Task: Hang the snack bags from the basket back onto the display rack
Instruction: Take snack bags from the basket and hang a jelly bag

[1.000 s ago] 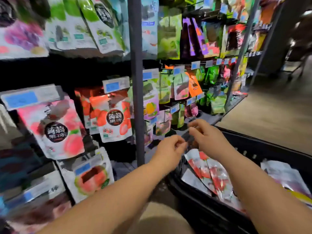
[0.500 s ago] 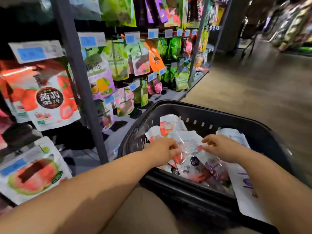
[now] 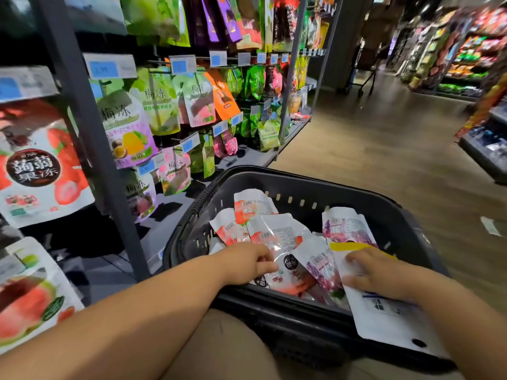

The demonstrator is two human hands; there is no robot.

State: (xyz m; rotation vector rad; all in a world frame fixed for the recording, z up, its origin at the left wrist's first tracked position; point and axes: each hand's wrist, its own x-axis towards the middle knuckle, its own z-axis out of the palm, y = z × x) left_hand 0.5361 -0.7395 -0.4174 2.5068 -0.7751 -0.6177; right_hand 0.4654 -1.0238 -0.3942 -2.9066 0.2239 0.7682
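Note:
A black plastic basket (image 3: 301,178) sits in front of me with several snack bags lying in it. My left hand (image 3: 247,263) reaches over the near rim, fingers curled on the edge of a red-and-white snack bag (image 3: 285,234). My right hand (image 3: 375,272) pinches the left edge of a white bag with a yellow top (image 3: 389,322) that hangs over the near rim. Between the hands lies a purple-printed bag (image 3: 323,270). The display rack (image 3: 90,149) stands on the left, hung with strawberry jelly bags (image 3: 41,171) and green plum jelly bags (image 3: 162,105).
A watermelon-printed bag (image 3: 24,303) hangs low at the near left. Blue price tags (image 3: 104,68) stick out from the hooks. The wooden aisle floor (image 3: 384,149) runs to the right, with another shelf (image 3: 485,149) at its far side. My knee (image 3: 219,349) is below the basket.
Both hands came down from in front of the rack into the basket. My right hand then slid right onto the white-and-yellow bag, and the view turned from the rack toward the basket.

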